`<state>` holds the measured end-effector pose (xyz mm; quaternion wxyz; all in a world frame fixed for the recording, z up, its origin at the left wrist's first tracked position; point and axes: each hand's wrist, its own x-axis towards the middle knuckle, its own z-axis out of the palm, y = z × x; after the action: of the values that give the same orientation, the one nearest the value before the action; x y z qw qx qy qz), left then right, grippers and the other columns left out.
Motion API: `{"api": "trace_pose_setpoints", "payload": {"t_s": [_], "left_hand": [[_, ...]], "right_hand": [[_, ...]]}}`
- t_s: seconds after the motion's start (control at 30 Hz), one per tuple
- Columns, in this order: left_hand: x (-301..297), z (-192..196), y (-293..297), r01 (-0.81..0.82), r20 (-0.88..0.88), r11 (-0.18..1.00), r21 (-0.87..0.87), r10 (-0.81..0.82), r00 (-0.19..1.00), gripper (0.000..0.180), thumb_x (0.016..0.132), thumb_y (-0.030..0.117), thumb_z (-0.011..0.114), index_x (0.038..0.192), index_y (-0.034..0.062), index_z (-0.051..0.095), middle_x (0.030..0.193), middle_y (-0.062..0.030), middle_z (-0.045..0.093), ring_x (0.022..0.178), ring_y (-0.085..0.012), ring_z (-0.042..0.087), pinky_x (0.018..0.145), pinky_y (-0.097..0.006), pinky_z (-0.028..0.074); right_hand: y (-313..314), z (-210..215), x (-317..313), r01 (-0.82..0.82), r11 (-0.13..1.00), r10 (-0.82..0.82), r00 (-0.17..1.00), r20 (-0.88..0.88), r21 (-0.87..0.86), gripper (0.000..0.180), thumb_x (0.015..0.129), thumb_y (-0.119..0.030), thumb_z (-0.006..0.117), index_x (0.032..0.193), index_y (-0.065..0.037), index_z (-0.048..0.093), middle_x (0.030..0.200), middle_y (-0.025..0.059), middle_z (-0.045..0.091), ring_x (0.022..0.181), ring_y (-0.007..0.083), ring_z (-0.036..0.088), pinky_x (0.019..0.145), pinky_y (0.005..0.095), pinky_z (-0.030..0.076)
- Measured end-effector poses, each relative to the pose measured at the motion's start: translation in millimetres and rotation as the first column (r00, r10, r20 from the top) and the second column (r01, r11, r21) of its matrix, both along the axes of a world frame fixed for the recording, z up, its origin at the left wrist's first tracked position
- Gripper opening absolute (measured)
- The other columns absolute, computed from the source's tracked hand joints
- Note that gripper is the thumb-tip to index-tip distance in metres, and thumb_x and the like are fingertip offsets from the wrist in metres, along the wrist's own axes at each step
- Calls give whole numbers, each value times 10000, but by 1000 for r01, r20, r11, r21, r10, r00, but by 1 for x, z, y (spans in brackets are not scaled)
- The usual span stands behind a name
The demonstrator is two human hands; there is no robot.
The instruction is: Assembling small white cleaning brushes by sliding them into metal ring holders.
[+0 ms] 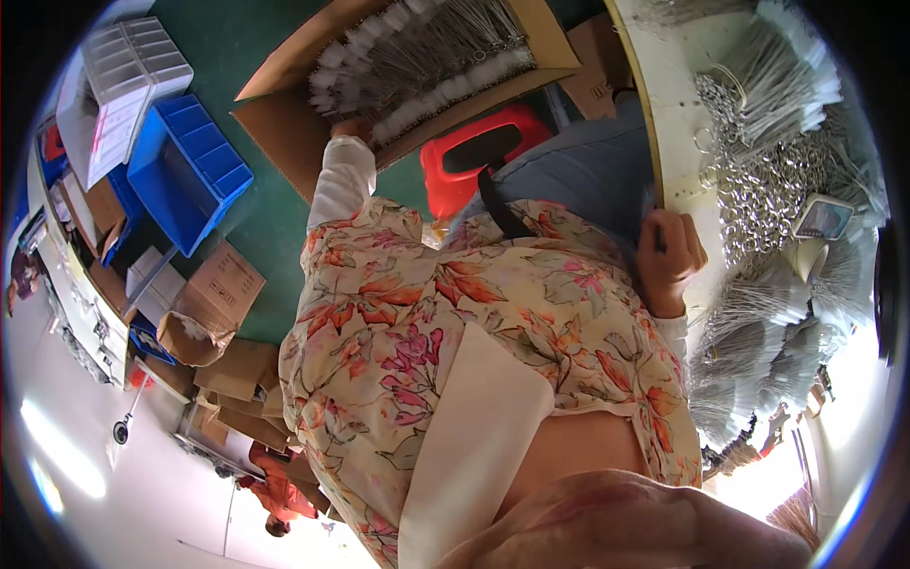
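Observation:
My left hand (353,129) reaches into an open cardboard box (275,142), at its near left corner. Its fingers are mostly hidden by the packed brushes and the box wall. Rows of thin wire-stemmed brushes (417,57) with white bristle heads fill the box. At the edge of the pale worktable (678,171), my right hand (669,251) is closed with its fingers curled in. Whatever it may hold is hidden. Beyond it on the table lies a heap of shiny metal rings (763,194), with bundles of wire brushes (773,90) around them.
A red plastic stool (445,180) stands on the green floor below the box. A small device with a screen (823,219) lies among the rings. To the left are a blue bin (190,171), a grey crate (137,57) and cardboard boxes (223,284). Another person (280,484) is far off.

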<state>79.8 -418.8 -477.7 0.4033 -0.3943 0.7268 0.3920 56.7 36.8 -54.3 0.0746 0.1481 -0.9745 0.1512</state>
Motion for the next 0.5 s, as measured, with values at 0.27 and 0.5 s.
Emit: {"api": "trace_pose_setpoints", "payload": {"t_s": [0.27, 0.5], "left_hand": [[26, -82, -23, -879, -7, 309, 363, 944, 329, 305, 887, 165, 522, 1123, -27, 537, 1100, -165, 594, 986, -295, 593, 813, -413, 505], [-8, -130, 22, -775, -82, 629, 61, 777, 625, 393, 878, 202, 530, 1198, -23, 490, 1123, -206, 573, 1014, -313, 576, 873, -378, 480]], "right_hand": [[-2, 3, -6, -16, 999, 16, 1000, 7, 28, 156, 648, 15, 669, 697, -122, 610, 599, 30, 517, 485, 207, 520, 436, 310, 402], [20, 2, -1, -2, 997, 4, 1000, -28, 79, 166, 629, 29, 650, 689, -122, 617, 597, 31, 511, 484, 207, 517, 435, 311, 399]]}}
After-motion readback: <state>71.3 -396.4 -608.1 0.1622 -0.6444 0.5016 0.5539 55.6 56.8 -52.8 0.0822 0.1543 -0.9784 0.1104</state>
